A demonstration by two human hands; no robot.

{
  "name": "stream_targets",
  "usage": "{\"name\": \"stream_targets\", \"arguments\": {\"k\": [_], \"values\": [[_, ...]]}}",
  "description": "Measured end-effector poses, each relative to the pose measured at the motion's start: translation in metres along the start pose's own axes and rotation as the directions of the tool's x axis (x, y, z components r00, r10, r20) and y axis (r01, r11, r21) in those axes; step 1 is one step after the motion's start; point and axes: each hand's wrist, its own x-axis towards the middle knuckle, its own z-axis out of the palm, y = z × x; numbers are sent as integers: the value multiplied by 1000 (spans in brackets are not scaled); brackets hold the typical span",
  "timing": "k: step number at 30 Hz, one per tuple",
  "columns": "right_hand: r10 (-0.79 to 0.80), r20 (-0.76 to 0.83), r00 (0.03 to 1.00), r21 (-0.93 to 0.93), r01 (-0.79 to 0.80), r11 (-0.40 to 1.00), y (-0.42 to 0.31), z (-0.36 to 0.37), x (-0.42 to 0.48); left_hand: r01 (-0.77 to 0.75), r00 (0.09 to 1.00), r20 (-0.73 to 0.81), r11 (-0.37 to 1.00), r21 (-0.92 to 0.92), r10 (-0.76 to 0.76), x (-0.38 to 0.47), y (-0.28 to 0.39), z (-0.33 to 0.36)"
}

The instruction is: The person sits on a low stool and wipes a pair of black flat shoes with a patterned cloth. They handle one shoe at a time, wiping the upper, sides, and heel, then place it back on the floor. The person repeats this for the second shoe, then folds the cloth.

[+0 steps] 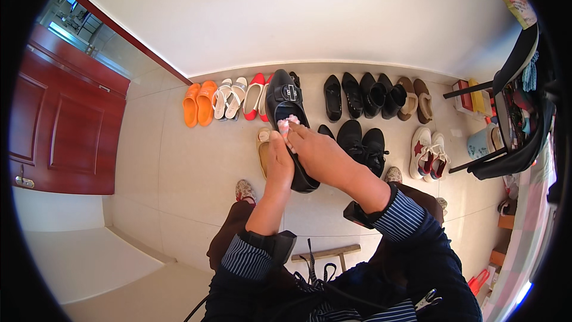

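Observation:
A black leather flat shoe (277,87) with a square buckle is held up in front of me, toe away from me. My left hand (279,158) grips its left side, thumb along the edge. My right hand (315,150) presses a pink and white striped cloth (284,126) at the shoe's opening. Part of the cloth is hidden by the fingers. Below the held shoe, a tan flat shoe (262,136) stands on the floor, partly hidden by my left hand.
Orange clogs (205,103), white sandals (236,98) and red flats (254,96) line the wall. Black shoes (351,136), brown slippers (422,100) and white sneakers (420,152) stand rightward. A chair (516,67) is at right, a wooden stool (328,252) near my lap, a red door (76,120) at left.

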Motion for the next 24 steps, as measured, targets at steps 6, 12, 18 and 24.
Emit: {"name": "stream_targets", "arguments": {"k": [6,12,18,24], "values": [[-205,-220,954,-145,176,974,16,1,2,-88,994,73,991,103,80,-3,-1,3],[111,-113,987,-417,-148,897,20,19,8,-185,967,215,955,233,135,-15,-19,8],[184,-250,951,-538,-295,790,3,27,6,-191,979,122,946,261,164,-21,-8,12],[23,-33,999,-254,-30,967,-25,-24,-2,66,998,-11,994,85,-66,-3,15,-10]]}}
